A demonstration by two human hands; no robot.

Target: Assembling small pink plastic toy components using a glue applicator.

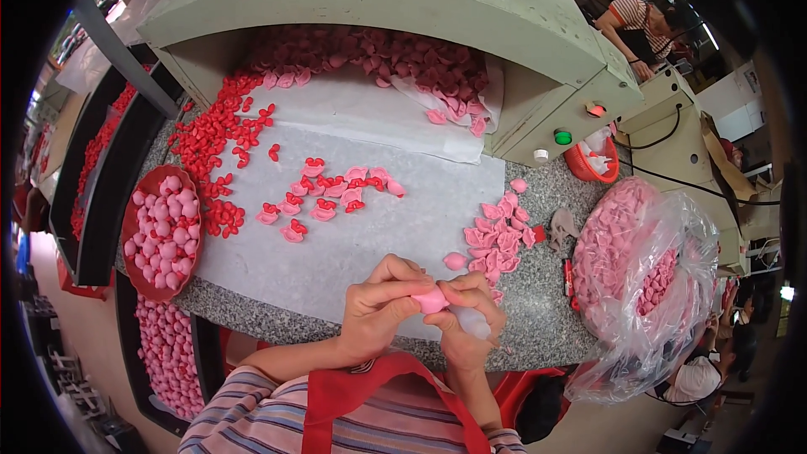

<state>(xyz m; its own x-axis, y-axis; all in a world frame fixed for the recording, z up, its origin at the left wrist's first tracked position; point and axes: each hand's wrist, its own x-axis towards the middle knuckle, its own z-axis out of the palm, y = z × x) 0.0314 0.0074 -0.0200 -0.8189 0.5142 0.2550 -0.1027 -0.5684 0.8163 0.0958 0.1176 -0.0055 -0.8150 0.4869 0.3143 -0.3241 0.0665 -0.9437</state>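
Close to the granite worktop's front edge, my left hand [374, 309] pinches a small pink rubbery piece [430, 300] between thumb and fingers. My right hand [464, 349] grips the same piece from its other side. A whitish, translucent rounded object [473, 322] sits within the curl of my right fingers; its kind is unclear. Just beyond the right hand lies a heap of pink hollow shells [498, 240]. Farther left on white paper [378, 240], several pink shells [349, 193] have small red pieces on or against them.
Loose red pieces [223, 130] spread left beside a red bowl [164, 286] of round pink pieces. A pale green cabinet [378, 0] stands behind, with pink shells inside. At right are a plastic bag [618, 244] of pink pieces, a red marker [569, 277] and a small red basket [593, 170].
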